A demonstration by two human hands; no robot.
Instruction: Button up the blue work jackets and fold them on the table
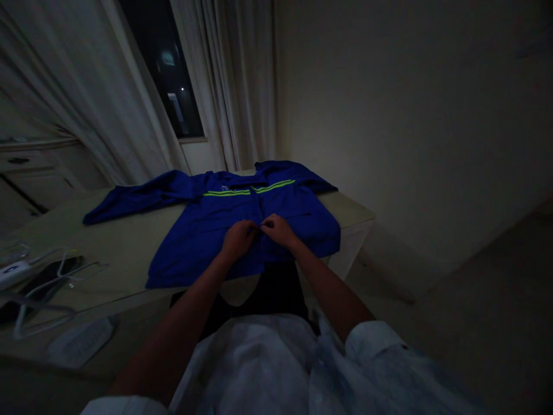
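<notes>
A blue jacket [190,248] with yellow-green chest stripes lies front up, its sleeves spread to both sides. My left hand [240,237] is closed, pinching the jacket's front opening near the middle. Close beside it, my right hand [277,229] pinches the other side of the same opening, fingertips almost touching the left ones. Whatever small part of the fastening sits between the fingers is too dark to make out. The lower front of the jacket reaches the table's near edge.
The jacket rests on a pale table [125,248]. White wire hangers [56,282] and a dark flat object [26,294] lie at the left. Behind are curtains [242,86], a dark window [173,75] and a drawer cabinet [30,167]. A wall [389,115] stands to the right.
</notes>
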